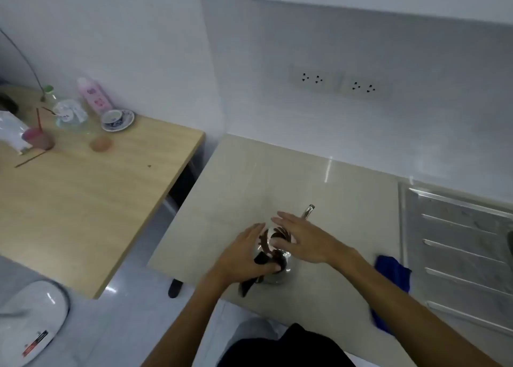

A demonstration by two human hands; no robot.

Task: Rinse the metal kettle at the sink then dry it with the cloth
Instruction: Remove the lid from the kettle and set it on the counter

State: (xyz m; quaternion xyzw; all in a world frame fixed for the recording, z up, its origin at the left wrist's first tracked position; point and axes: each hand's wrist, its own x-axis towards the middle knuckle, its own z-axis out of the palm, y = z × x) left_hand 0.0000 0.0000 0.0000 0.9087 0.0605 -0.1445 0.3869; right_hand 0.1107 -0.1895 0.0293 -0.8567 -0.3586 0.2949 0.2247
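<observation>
A shiny metal kettle stands on the beige counter, its spout pointing to the far right. My left hand wraps the kettle's left side, thumb over its black handle. My right hand lies flat over the kettle's top, fingers stretched out. A blue cloth lies on the counter to the right, beside the steel sink drainboard, partly hidden by my right forearm.
A wooden table at the left carries a pink bottle, a cup on a saucer, a plastic bottle and a pink cup. Wall sockets sit above the counter. A white appliance stands on the floor.
</observation>
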